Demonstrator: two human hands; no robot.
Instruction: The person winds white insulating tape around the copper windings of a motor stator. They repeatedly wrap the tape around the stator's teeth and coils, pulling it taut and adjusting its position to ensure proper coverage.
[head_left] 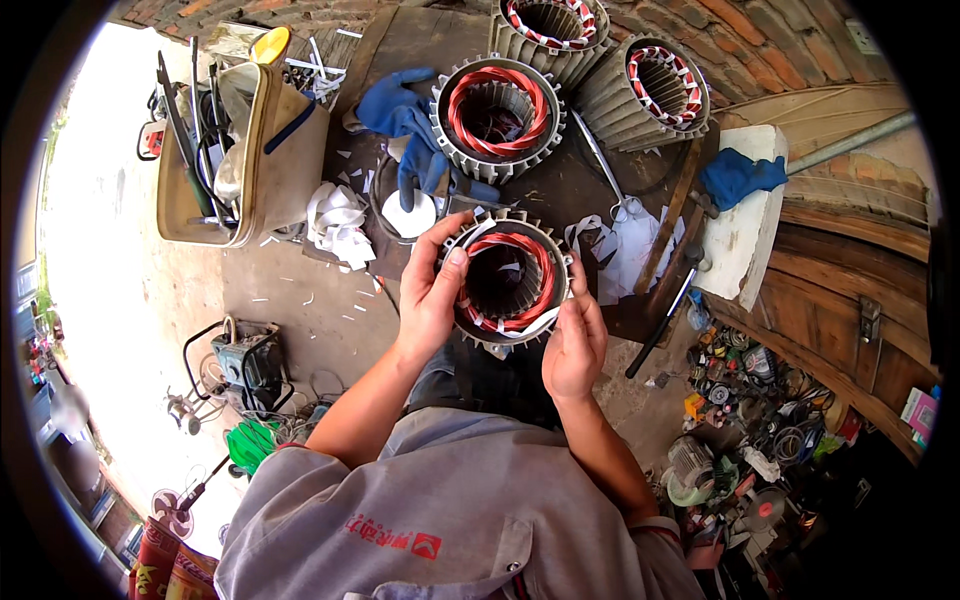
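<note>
Gripping one finned metal housing (507,288) from opposite sides, the left hand (432,288) has its thumb on the rim and its fingers curled round the outer wall, while the right hand (577,340) presses thumb and bent fingers to the lower right side; both are closed only as far as the casing's width allows. The housing sits between the two sets of fingers, in front of the person's body. Its open end, with one red winding ring (547,277), faces up at the camera, its long axis running roughly along the line of sight; two white strips (538,324) show at the rim. The underside and several fingertips are hidden, so whether it also rests on anything cannot be told. Beyond the fingers, on the worktop (435,38), stand three more housings (625,108), making four; the farthest is cut off by the upper edge. Left of those, blue gloves (400,115) lie bunched, their number hard to make out, with one white disc (409,215) nearer the left fingers. Farther left is one tool-filled bin (292,165); right of the right fingers are one black-handled tool (660,335) and one blue glove (740,178).
</note>
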